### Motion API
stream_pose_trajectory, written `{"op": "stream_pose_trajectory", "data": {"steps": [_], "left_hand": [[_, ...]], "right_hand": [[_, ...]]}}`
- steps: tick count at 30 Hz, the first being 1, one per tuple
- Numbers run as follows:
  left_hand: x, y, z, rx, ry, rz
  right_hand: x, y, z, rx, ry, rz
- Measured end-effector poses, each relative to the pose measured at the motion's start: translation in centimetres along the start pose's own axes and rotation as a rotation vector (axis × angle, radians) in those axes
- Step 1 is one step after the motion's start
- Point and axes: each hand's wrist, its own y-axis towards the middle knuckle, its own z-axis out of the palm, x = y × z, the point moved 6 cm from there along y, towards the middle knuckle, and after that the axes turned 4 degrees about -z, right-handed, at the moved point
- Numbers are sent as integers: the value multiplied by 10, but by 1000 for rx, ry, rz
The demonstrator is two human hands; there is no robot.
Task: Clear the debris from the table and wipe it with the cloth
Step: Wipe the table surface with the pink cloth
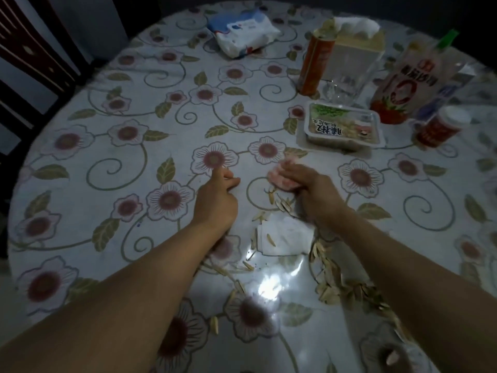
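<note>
My right hand (314, 189) grips a pink cloth (279, 176) and presses it onto the round flowered table (134, 109) near the middle. Seed shells (333, 284) lie scattered in front of the cloth and in a trail along my right forearm towards the near edge. A white paper tissue (285, 235) lies flat among the shells between my arms. My left hand (217, 195) rests on the table left of the cloth, fingers loosely curled with the forefinger pointing forward, holding nothing.
At the back right stand an orange can (314, 65), a tissue box (355, 47), a clear glass (341, 87), a sealed snack tray (344, 127), a strawberry pouch (403, 87) and a small red jar (441, 127). A wet-wipe pack (242, 33) lies far back. Dark chairs (29, 49) stand at left.
</note>
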Motion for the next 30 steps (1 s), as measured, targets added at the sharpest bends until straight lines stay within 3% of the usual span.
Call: {"op": "stream_pose_trajectory", "data": {"steps": [4, 9, 15, 18, 21, 25, 30], "left_hand": [[-6, -17, 2, 72, 81, 65], [-3, -46, -4, 175, 155, 105], [8, -60, -13, 251, 125, 60], [10, -63, -12, 262, 136, 57], [12, -63, -10, 246, 135, 67], [16, -56, -10, 235, 90, 36], [10, -58, -8, 238, 163, 31]], "right_hand": [[30, -36, 38, 199, -75, -121], [60, -69, 48, 226, 61, -51], [58, -109, -25, -160, 434, 328], [22, -127, -82, -410, 376, 489], [-26, -143, -93, -559, 349, 661], [-31, -141, -64, -453, -66, 703], [29, -123, 4, -226, 37, 426]]}}
